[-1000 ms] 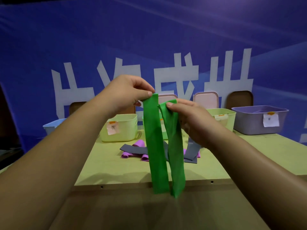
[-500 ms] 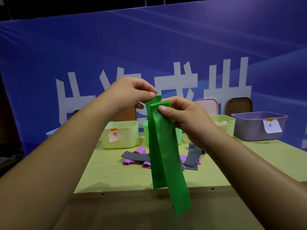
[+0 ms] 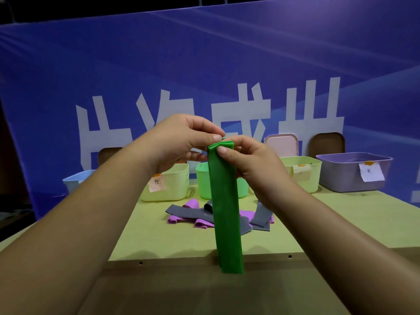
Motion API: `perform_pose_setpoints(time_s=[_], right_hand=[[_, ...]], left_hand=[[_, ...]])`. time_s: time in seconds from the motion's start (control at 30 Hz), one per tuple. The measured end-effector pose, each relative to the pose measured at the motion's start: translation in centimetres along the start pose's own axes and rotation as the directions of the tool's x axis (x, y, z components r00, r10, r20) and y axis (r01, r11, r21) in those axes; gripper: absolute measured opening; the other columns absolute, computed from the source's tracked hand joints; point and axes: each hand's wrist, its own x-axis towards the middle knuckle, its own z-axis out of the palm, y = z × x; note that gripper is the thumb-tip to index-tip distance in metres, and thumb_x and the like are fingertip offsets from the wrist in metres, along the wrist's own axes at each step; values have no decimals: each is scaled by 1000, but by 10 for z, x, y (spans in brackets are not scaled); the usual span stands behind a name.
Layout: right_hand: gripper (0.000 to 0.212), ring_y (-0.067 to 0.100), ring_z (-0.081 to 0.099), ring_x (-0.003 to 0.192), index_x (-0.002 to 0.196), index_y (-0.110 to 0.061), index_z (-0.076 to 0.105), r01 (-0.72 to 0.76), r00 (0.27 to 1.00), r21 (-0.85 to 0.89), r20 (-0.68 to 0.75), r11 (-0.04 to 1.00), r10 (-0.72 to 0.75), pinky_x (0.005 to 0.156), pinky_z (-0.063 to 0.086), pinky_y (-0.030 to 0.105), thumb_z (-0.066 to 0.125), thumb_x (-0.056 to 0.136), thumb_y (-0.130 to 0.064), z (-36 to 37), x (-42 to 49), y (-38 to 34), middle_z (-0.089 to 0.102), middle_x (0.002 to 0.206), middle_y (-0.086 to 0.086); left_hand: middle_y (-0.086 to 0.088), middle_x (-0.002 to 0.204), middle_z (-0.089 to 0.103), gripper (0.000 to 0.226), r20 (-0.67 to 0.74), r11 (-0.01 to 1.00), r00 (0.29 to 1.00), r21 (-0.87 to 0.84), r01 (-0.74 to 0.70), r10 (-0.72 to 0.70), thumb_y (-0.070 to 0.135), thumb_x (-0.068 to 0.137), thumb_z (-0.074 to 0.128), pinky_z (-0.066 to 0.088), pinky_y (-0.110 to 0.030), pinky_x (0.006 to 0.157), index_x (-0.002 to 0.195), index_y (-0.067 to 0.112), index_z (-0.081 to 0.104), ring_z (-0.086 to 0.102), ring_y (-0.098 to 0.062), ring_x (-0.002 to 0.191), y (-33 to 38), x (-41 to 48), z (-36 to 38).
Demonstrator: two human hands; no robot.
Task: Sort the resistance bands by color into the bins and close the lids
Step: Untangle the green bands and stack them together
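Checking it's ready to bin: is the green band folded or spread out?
Folded. The green band hangs as one doubled strip, its layered top edge pinched by the left hand and right hand.

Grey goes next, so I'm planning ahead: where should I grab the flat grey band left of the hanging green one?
Likely its left end: the grey band lies flat over the pink bands, that end jutting free onto the table. Pinch it from above, coming from the left; its right part is hidden behind the green band that the left hand and right hand pinch.
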Motion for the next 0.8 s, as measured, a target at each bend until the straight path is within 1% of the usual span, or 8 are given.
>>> perform_pose_setpoints(time_s=[0.07, 0.23, 0.43, 0.67, 0.8], right_hand=[[14, 30, 78, 104, 112, -20, 79, 4, 1000, -18, -9, 1000, -4, 96, 60, 63, 77, 100, -27, 0, 0, 1, 82, 104, 5], [20, 33, 77, 105, 110, -12, 76, -18, 1000, -5, -24, 1000, 18, 97, 59, 66, 79, 98, -28, 1, 0, 4, 82, 104, 8], [20, 31, 78, 105, 111, -15, 77, -33, 999, -20, -2, 999, 33, 97, 58, 68, 77, 99, -31, 1, -1, 6, 82, 105, 6], [24, 34, 76, 108, 115, -10, 75, -79, 997, 23, 23, 997, 79, 99, 58, 66, 75, 101, -29, 4, -4, 8, 81, 107, 9], [24, 31, 78, 104, 115, -9, 74, -100, 994, 41, 46, 994, 98, 98, 62, 61, 75, 101, -28, 3, -1, 11, 81, 106, 9]], left_hand=[[-5, 105, 82, 13, -10, 1000, 1000, 20, -4, 4, 15, 101, 73, 67, -39, 89, 111, 16, 81, 80, -25, 102, -1, 0, 0], [-6, 106, 82, 13, -4, 1000, 1000, 6, 5, -5, 14, 101, 72, 66, -41, 92, 111, 15, 80, 79, -27, 105, -4, 0, 0], [-10, 110, 82, 14, 50, 998, 999, -65, 22, -19, 12, 103, 69, 65, -41, 95, 113, 12, 79, 79, -28, 108, -10, -1, 1], [-10, 110, 81, 15, 48, 997, 998, -67, 38, -35, 14, 102, 70, 65, -40, 92, 113, 13, 80, 79, -28, 106, -16, -1, 0], [-9, 111, 81, 15, 35, 997, 999, -64, 39, -36, 14, 103, 69, 65, -41, 92, 112, 14, 81, 78, -29, 107, -20, -1, 0]])
